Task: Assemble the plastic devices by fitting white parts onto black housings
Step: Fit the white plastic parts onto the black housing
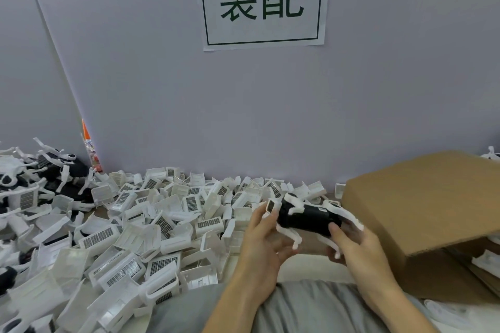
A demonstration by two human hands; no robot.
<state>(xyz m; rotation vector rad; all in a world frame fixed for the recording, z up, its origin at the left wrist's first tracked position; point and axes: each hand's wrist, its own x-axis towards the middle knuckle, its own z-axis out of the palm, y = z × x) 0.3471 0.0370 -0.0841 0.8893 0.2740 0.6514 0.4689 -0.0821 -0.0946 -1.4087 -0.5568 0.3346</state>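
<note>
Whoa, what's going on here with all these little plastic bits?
A person is putting small plastic gadgets together by hand. The right hand grips a black housing that already has white clips on it, while the left hand pinches a small white part at the housing's end. A big heap of loose white parts covers the table, finished pieces are piled at far left, and a cardboard box sits on the right.

A heap of white parts (151, 227) crowds the left, a cardboard box (422, 205) blocks the right.
</note>
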